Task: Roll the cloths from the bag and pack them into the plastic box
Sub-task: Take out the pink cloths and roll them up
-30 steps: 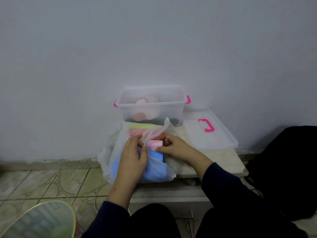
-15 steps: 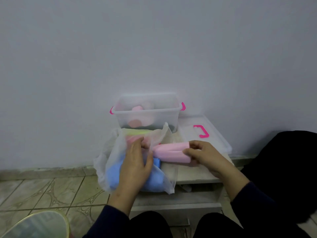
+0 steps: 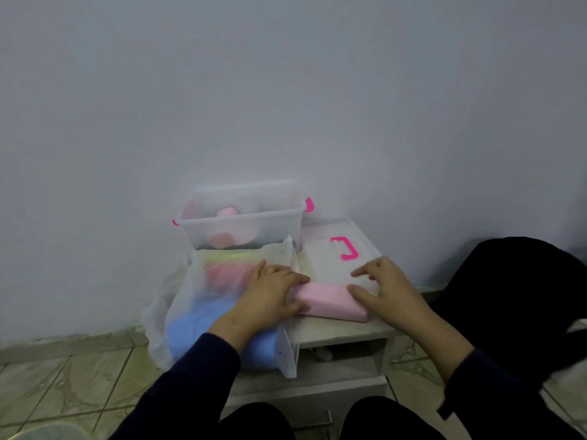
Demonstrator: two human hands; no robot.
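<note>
On table top (image 3: 333, 328), pink cloth (image 3: 330, 301) lies folded flat, long axis left-right, between both hands. Left hand (image 3: 270, 293) presses its left end, right hand (image 3: 384, 290) its right end, fingers straight-ish, neither gripping. Bag (image 3: 197, 300) just left; plastic box (image 3: 241, 217) behind.

A folded pink cloth (image 3: 330, 301) lies flat on the table, just right of the thin translucent bag (image 3: 197, 300), which still holds blue, pink and yellow-green cloths. Behind the bag stands the clear plastic box (image 3: 241, 217) with pink latches, open, with pale pink rolled cloths (image 3: 227, 227) inside. Its lid (image 3: 336, 255) lies flat beside it on the right.
</note>
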